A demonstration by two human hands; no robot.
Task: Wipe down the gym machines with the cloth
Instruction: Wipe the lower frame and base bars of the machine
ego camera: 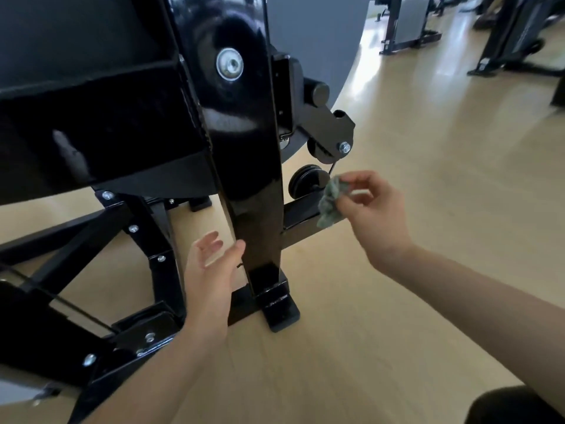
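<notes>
A black gym machine (244, 185) fills the left and centre, its glossy upright post running down to a foot plate on the floor. My right hand (371, 214) pinches a crumpled green cloth (329, 201) just right of the post, beside the low pulley wheel (307, 180) and the horizontal base bar. My left hand (211, 270) hangs open with relaxed fingers just left of the post's lower part, thumb close to the post's edge; whether it touches cannot be told.
Light wooden floor (428, 179) spreads to the right and front. Other black machines (409, 32) stand at the far top right. The machine's angled frame members with bolts (133, 229) crowd the lower left. A dark knee shows at bottom right.
</notes>
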